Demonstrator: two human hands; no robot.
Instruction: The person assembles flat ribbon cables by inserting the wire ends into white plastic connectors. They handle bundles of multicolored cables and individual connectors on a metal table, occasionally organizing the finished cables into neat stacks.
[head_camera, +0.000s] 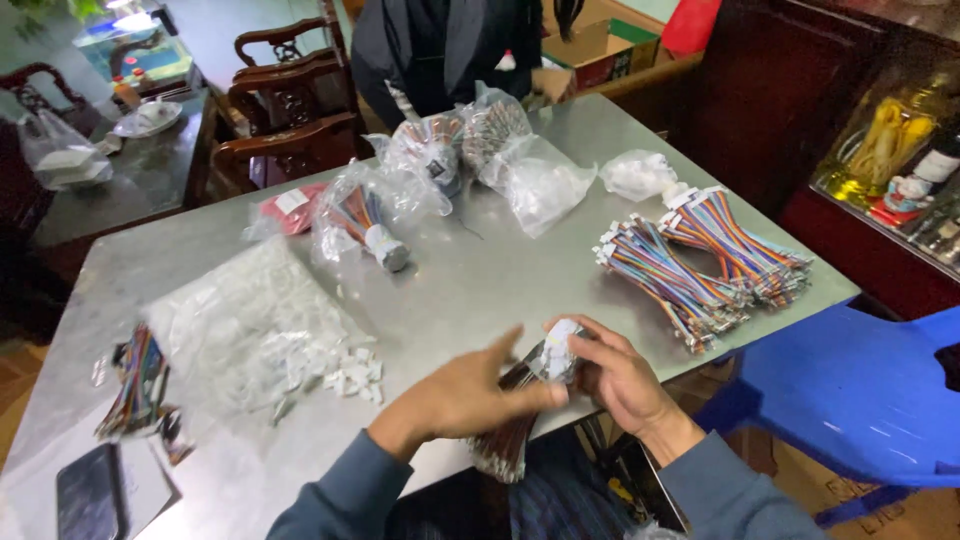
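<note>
Hands: right (625, 385) grips wire bundle (515, 420) | left (470, 395) half-open, fingertips touching bundle's white connector (558, 350)

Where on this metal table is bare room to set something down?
Bare steel lies mid-table, between the white connector pile, the clear bags and the rainbow wire bundles. The far left corner is bare too. The back edge and near-left corner are crowded.

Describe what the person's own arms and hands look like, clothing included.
Both arms wear long sleeves of plain grey-blue fabric, ending at the wrists with a soft, slightly bunched cuff. The left hand and right hand are bare: no gloves, and no rings, watch or bracelet that I can make out.
</note>
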